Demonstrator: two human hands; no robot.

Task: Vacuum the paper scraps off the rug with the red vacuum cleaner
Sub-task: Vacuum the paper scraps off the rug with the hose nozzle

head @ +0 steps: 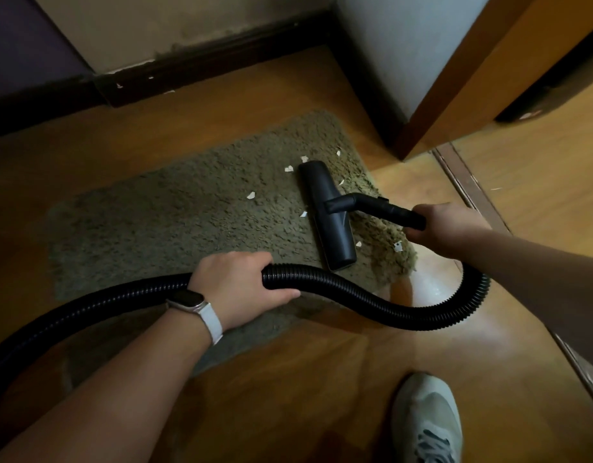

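Black ribbed hose [338, 289] enters from the left; left hand [235, 285] closed around it over the shaggy rug [155, 222]. The slack loop could drag the rug or snag. White paper scraps [251, 195] lie either side of the floor nozzle [325, 215], which sits flat on the pile; long fibres may clog it or the rug edge lift. Right hand [445, 228] grips the wand [388, 210]. Red vacuum body not visible.

Rug [148, 222] left half open; hose [338, 289] loops across near edge; wall corner [388, 61] possibly crowds far right.
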